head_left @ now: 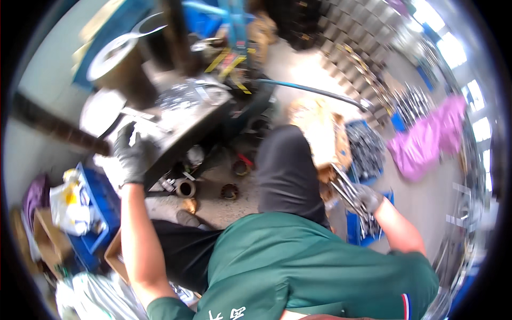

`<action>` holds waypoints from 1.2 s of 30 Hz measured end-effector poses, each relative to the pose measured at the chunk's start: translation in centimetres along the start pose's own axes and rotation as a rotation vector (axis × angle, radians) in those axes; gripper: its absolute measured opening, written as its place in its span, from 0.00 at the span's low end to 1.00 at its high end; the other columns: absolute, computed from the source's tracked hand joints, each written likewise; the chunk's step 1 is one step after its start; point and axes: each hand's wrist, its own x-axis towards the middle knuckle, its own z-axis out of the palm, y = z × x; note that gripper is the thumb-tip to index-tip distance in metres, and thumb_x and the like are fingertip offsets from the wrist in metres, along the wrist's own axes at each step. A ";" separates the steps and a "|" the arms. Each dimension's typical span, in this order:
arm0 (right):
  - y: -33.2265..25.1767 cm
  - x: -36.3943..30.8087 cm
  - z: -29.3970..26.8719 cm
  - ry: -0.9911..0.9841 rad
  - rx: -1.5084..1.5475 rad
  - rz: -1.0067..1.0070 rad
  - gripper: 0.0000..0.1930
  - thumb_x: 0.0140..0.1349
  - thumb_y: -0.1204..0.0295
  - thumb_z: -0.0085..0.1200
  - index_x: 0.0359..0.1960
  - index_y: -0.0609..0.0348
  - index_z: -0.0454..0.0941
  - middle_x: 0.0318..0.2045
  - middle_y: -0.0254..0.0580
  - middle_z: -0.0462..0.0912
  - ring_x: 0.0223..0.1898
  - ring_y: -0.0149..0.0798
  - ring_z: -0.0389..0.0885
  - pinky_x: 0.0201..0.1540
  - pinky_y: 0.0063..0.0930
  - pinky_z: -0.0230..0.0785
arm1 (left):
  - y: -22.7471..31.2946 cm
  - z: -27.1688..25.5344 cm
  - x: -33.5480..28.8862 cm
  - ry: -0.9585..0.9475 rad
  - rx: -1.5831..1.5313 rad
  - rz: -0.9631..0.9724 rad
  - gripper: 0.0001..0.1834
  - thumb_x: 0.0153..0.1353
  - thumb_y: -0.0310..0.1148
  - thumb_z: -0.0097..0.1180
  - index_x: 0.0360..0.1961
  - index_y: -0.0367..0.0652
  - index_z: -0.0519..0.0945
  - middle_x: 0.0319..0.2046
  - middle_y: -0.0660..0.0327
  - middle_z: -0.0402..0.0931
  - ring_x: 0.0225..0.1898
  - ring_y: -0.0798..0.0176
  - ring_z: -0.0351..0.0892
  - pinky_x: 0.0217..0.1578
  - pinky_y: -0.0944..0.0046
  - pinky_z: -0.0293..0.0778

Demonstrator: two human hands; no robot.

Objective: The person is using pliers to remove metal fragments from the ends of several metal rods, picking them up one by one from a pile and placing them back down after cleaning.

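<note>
My left hand (132, 159), in a grey work glove, is at the near left edge of a metal workbench (184, 128). Its fingers point forward and apart, and I see nothing in them. Flat metal strips (152, 120) lie on the bench just beyond the fingertips. Out to the right, my gloved right hand (368, 198) is closed around several slim metal rods (348, 191), which stick out forward and to the left. A blue bin (354, 228) holding similar metal parts stands below that hand. Blur hides the finer shape of the rods.
A large cylinder (120, 69) stands at the bench's back left, and a dark bar (58, 125) juts in from the left. A cardboard box (341, 141) and a blue crate of dark parts (365, 149) stand ahead right. Pink sheeting (429, 138) lies farther right. Metal rings (185, 188) lie under the bench.
</note>
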 end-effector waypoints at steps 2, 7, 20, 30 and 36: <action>-3.7 -0.6 2.3 -0.108 -0.311 -0.061 0.32 0.34 0.76 0.69 0.49 0.66 0.78 0.38 0.54 0.88 0.23 0.36 0.82 0.23 0.25 0.74 | 7.2 -0.5 1.1 0.026 0.016 -0.025 0.16 0.66 0.23 0.60 0.54 0.36 0.80 0.48 0.54 0.84 0.50 0.59 0.84 0.55 0.61 0.78; -11.7 6.8 17.6 -0.253 -0.513 -0.178 0.40 0.32 0.70 0.69 0.54 0.69 0.74 0.31 0.51 0.85 0.28 0.41 0.85 0.28 0.28 0.78 | 7.0 -3.5 1.7 0.163 -0.222 0.014 0.14 0.66 0.23 0.60 0.53 0.35 0.81 0.46 0.52 0.85 0.49 0.59 0.85 0.55 0.61 0.79; -7.5 33.9 51.6 -0.491 -0.233 -0.985 0.21 0.55 0.88 0.55 0.52 0.60 0.73 0.32 0.37 0.82 0.29 0.31 0.82 0.31 0.24 0.79 | 3.3 -7.5 3.9 0.304 -0.885 -0.117 0.16 0.77 0.34 0.51 0.54 0.35 0.82 0.46 0.53 0.85 0.48 0.60 0.86 0.56 0.60 0.81; -1.6 40.0 52.0 -0.452 -0.289 -1.174 0.27 0.57 0.83 0.68 0.56 0.57 0.71 0.43 0.34 0.82 0.42 0.25 0.80 0.48 0.22 0.77 | 4.8 -7.0 3.2 0.307 -1.184 -0.175 0.19 0.77 0.36 0.45 0.54 0.34 0.82 0.48 0.52 0.85 0.51 0.59 0.83 0.59 0.59 0.77; -2.1 40.5 52.1 -0.238 -0.786 -1.393 0.17 0.60 0.81 0.62 0.50 0.59 0.73 0.41 0.33 0.80 0.41 0.28 0.78 0.45 0.23 0.76 | 4.7 -7.1 3.1 0.260 -1.286 -0.219 0.16 0.77 0.33 0.44 0.52 0.36 0.81 0.42 0.55 0.84 0.43 0.64 0.83 0.48 0.63 0.80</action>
